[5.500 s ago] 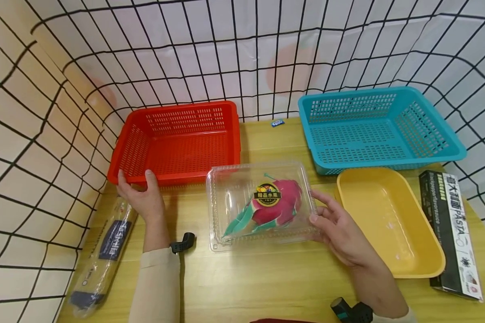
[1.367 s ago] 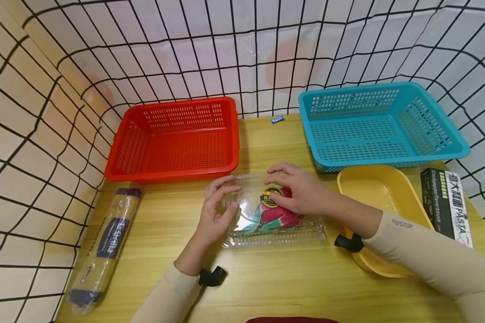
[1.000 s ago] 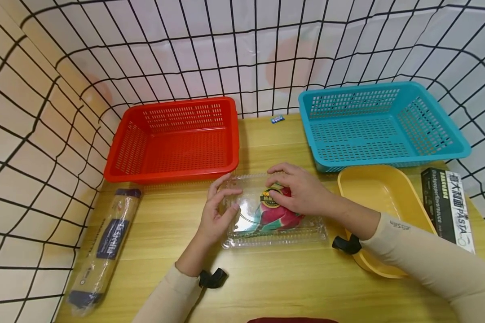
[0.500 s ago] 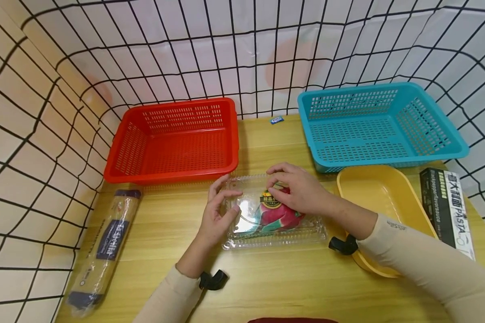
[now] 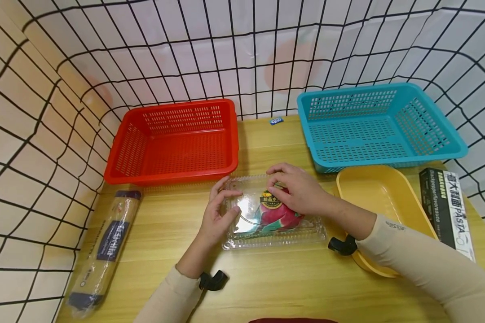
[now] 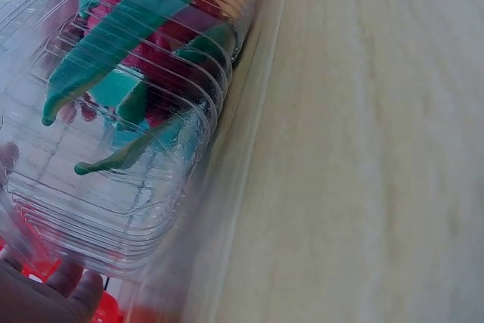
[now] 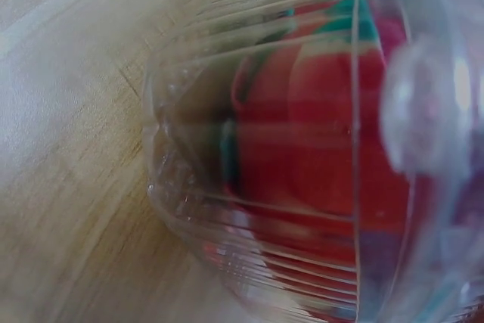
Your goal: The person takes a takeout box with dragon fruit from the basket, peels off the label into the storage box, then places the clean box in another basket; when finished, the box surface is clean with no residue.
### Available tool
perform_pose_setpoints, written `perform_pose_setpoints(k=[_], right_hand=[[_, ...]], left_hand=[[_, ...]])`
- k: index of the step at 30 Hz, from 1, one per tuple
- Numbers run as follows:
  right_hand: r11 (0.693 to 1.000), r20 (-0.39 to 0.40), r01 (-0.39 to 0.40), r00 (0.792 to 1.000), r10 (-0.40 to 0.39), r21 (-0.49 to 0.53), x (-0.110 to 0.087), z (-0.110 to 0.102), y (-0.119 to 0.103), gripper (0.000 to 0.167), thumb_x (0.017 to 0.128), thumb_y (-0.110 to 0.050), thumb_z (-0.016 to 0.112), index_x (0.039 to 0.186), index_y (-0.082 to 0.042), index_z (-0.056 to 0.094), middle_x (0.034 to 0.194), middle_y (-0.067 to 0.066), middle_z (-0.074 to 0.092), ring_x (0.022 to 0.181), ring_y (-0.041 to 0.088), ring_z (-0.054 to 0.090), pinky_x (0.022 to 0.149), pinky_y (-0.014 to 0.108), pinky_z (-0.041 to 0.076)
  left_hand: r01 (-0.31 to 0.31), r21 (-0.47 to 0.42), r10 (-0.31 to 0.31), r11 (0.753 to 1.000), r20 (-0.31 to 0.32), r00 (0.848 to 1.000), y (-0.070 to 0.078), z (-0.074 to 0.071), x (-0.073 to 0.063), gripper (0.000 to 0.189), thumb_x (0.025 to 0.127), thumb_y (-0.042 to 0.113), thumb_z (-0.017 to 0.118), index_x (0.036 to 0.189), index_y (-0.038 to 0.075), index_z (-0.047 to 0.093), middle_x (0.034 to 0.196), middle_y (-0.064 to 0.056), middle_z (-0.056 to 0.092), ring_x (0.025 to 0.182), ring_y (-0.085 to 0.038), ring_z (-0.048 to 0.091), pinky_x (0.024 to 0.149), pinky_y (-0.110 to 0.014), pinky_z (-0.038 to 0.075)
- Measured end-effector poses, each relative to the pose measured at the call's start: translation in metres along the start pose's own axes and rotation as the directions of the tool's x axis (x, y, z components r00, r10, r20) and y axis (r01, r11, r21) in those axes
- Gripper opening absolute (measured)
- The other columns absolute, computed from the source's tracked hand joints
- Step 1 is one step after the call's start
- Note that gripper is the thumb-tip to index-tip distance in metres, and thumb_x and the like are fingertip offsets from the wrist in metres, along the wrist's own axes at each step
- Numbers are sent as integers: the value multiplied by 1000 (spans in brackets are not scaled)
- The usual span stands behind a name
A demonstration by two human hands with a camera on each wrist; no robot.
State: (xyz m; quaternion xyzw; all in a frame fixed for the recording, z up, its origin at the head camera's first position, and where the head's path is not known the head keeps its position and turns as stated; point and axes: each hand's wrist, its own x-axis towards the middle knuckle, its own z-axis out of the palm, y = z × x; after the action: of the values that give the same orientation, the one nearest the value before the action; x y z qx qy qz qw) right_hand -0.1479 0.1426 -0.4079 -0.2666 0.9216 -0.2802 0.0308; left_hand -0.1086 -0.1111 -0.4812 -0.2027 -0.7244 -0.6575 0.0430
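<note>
A clear plastic clamshell box [image 5: 283,241] lies on the wooden table with its lid down. Inside is a pink dragon fruit [image 5: 278,218] with green leaf tips, under a round black fruit label [image 5: 271,200] on the lid. My left hand [image 5: 216,215] rests at the box's left edge, fingers loosely bent and thumb over the lid. From the right, my right hand [image 5: 301,190] lies on top, its bent fingers touching the lid and covering part of the fruit. The left wrist view shows the fruit's green leaves [image 6: 113,43] through the ribbed wall; the right wrist view shows its red side [image 7: 302,134].
A red basket [image 5: 171,177] stands behind left, a blue basket [image 5: 388,160] behind right. A yellow tub [image 5: 377,188] sits under my right forearm. Bagged spaghetti [image 5: 113,240] lies left, a pasta box [image 5: 444,202] right. A small blue packet [image 5: 276,120] is near the mesh.
Earlier my right hand held the box up by its right side while my left was at the red basket's rim. Now the box is down with both hands on it, almost still this past second.
</note>
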Motion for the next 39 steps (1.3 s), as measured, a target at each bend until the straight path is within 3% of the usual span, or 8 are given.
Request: perform_pose_setpoints(k=[17, 25, 32, 39], right_hand=[[996, 1, -2, 1000, 2, 88, -1, 1, 4, 9, 101, -23, 63, 92, -21, 65, 138, 9, 60, 133, 33, 53, 114, 62, 34], [984, -3, -34, 999, 35, 175, -1, -1, 3, 9, 103, -20, 60, 95, -17, 64, 134, 8, 66, 134, 35, 53, 117, 63, 30], [945, -12, -93, 995, 102, 314, 0, -4, 3, 10, 106, -19, 53, 102, -12, 59, 132, 11, 66, 132, 36, 56, 115, 59, 39], [954, -22, -98, 994, 109, 285, -2, -7, 4, 6, 103, -19, 60, 103, -14, 63, 119, 9, 68, 122, 31, 61, 109, 54, 48]], left_hand=[[-22, -17, 22, 1000, 0, 1000, -1, 0, 0, 32, 87, -2, 60, 119, -5, 63, 162, -24, 24, 153, -39, 22, 123, -65, 15], [-12, -18, 12, 1000, 2, 1000, -2, -2, 0, 31, 89, 0, 59, 120, -5, 62, 162, -23, 24, 153, -39, 21, 124, -64, 14], [5, -19, -5, 1000, 2, 1000, 0, -3, 0, 33, 88, 0, 60, 120, -4, 62, 162, -23, 24, 154, -39, 20, 124, -64, 13], [8, -26, -8, 1000, -2, 1000, 1, -2, 0, 32, 87, -2, 60, 119, -5, 62, 162, -25, 24, 153, -40, 21, 124, -64, 12]])
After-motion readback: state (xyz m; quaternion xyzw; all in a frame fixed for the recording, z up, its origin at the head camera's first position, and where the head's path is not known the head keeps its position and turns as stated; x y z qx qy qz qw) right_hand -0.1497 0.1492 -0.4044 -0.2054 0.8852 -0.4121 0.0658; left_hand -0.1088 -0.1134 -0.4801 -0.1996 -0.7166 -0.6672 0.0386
